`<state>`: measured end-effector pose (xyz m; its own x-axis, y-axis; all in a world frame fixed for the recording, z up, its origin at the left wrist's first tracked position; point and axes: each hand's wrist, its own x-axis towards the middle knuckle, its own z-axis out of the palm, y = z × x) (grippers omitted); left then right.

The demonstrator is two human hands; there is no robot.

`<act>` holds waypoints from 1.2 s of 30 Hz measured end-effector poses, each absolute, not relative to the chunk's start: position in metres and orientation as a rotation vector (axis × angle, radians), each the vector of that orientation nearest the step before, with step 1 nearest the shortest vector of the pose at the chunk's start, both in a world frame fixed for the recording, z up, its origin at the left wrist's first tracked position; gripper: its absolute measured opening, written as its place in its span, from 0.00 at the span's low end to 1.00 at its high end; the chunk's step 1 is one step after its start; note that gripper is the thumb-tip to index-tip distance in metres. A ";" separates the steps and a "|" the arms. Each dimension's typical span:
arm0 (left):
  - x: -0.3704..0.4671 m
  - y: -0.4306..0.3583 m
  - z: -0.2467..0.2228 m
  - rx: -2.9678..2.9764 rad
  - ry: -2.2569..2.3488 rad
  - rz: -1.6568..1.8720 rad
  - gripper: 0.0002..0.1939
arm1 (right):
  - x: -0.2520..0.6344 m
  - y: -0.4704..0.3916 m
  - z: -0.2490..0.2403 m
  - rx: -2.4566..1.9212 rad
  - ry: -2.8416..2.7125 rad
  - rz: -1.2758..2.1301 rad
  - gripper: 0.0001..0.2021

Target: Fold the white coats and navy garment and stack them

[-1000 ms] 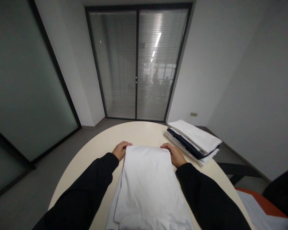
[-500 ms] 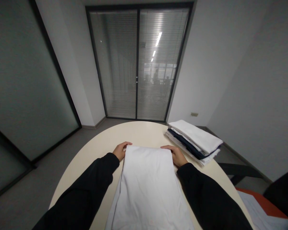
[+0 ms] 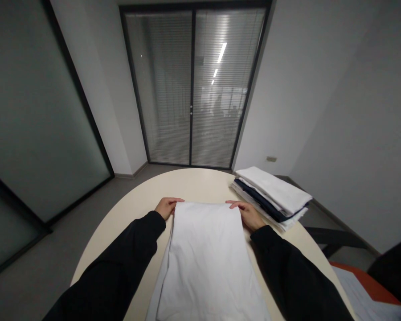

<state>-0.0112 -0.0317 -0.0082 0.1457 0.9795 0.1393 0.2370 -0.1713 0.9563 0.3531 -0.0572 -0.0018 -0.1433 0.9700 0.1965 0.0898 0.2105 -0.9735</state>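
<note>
A white cloth garment (image 3: 209, 258) lies folded in a long panel across the table in front of me, its near end running out of the frame. Whether it is a shirt or trousers I cannot tell. At its far left corner my left hand (image 3: 167, 207) pinches the edge, thumb tucked down and index finger along the top. My right hand (image 3: 249, 214) grips the far right corner, with fingertips over the folded edge. A second layer shows along the garment's left side.
On the right of the round cream table (image 3: 194, 180) sits a stack of folded white and navy clothes (image 3: 270, 191), reaching over the rim. An orange-red seat (image 3: 370, 281) with white cloth or paper on it is lower right. Beyond the table are glass doors (image 3: 191, 89).
My right hand has shifted slightly right at its corner, and its fingertips now lie more over the edge. The left hand stays at its corner, and the garment lies nearly as before.
</note>
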 end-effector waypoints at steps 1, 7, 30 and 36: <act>-0.012 -0.031 -0.009 1.565 1.225 1.101 0.14 | 0.353 -0.056 -0.003 -1.078 -1.492 1.073 0.12; -0.008 -0.033 -0.005 1.558 1.257 1.222 0.14 | 0.347 -0.062 0.008 -1.084 -1.702 0.768 0.16; 0.029 -0.113 0.018 2.720 1.018 0.360 0.48 | 0.295 -0.133 0.043 -1.103 -2.658 0.419 0.42; 0.028 -0.115 0.015 2.699 1.150 0.234 0.53 | 0.288 -0.140 0.033 -1.235 -2.680 0.440 0.48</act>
